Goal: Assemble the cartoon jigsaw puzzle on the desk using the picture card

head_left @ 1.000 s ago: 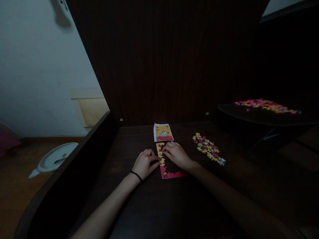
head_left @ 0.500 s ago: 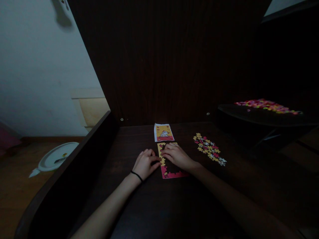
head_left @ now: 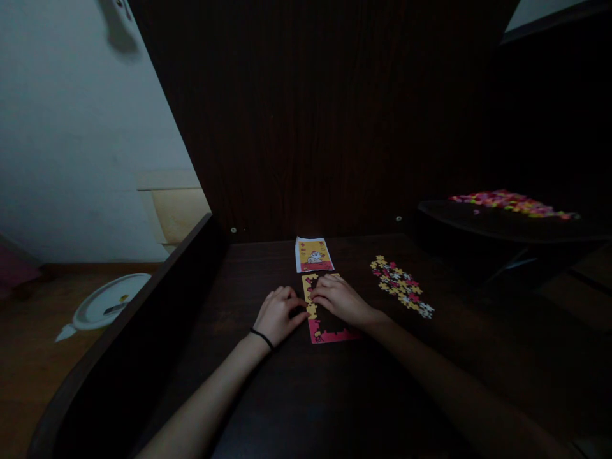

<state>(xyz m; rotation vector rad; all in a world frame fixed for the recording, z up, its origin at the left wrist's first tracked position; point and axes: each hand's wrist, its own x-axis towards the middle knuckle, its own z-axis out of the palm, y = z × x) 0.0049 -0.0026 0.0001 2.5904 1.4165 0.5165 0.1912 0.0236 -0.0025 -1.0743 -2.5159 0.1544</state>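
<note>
A partly built jigsaw frame [head_left: 319, 330], yellow along its left side and pink along the bottom, lies on the dark wooden desk [head_left: 296, 395]. My left hand [head_left: 278, 313], a black band at its wrist, rests with curled fingers against the frame's left edge. My right hand [head_left: 335, 298] lies over the frame's upper part, fingertips pressed down at the yellow top-left corner. What sits under those fingertips is hidden. A small reference picture [head_left: 313, 254] lies just beyond the frame. A heap of loose yellow, pink and white pieces [head_left: 400, 285] is to the right.
A tall dark wooden back panel [head_left: 325, 115] rises behind the desk, and a raised side board [head_left: 143, 319] runs along its left. At the right, a dark raised surface [head_left: 507, 220] carries several more coloured pieces. A white round object [head_left: 108, 301] lies on the floor at left.
Almost nothing has moved. My right hand's fingertips shifted very slightly on the frame's top-left corner; my left hand stayed put.
</note>
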